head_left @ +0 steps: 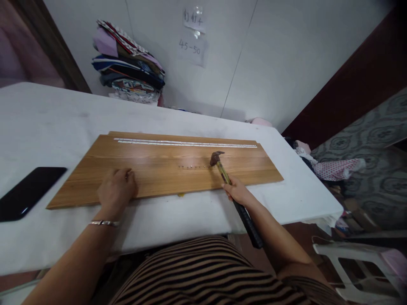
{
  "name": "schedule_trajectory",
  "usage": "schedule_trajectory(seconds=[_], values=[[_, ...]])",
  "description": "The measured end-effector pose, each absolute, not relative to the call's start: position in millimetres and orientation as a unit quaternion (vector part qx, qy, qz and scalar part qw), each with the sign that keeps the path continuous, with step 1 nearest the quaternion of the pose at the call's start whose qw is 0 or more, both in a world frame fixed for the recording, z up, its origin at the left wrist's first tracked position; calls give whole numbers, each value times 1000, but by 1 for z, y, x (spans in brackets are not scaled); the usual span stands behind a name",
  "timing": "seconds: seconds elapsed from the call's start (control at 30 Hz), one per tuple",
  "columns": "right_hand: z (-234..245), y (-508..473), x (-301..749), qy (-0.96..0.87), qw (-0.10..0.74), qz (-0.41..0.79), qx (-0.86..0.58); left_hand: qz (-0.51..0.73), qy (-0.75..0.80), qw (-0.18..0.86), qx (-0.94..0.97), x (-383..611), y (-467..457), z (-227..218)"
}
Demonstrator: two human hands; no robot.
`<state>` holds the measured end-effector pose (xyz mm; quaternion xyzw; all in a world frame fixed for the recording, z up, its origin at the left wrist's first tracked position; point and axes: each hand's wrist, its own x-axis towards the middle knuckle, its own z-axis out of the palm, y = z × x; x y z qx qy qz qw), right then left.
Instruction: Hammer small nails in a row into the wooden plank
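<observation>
My right hand [235, 189] grips a claw hammer [225, 173] partway along its handle; the black grip end sticks out below the hand. The hammer's rusty head is just over a wooden board [152, 169], at the right end of a short row of small nails [191, 166]. I cannot tell whether the head touches the last one. My left hand [117, 186] rests on the board's left part, fingers curled; whether anything is in them is hidden. Two white strips [187, 143] with small marks lie along the board's far edge.
The board lies on a table with a white cloth [184, 220]. A black phone [30, 190] is left of the board. Folded clothes [130, 63] are stacked against the wall behind, below handwritten paper notes [192, 48]. A white plastic stool [365, 262] stands at the lower right.
</observation>
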<state>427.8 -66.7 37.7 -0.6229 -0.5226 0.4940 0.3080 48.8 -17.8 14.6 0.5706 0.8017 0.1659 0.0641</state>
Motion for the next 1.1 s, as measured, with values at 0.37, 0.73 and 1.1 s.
schedule_trajectory(seconds=[0.37,0.73,1.1], values=[[38,-67,426,-516,313,500,-621,137,800,63,581,49,-16,16],[36,-66,426,-518,300,496,-629,97,805,88,579,45,-13,17],[29,-65,427,-518,313,503,-617,37,780,78,620,43,-8,29]])
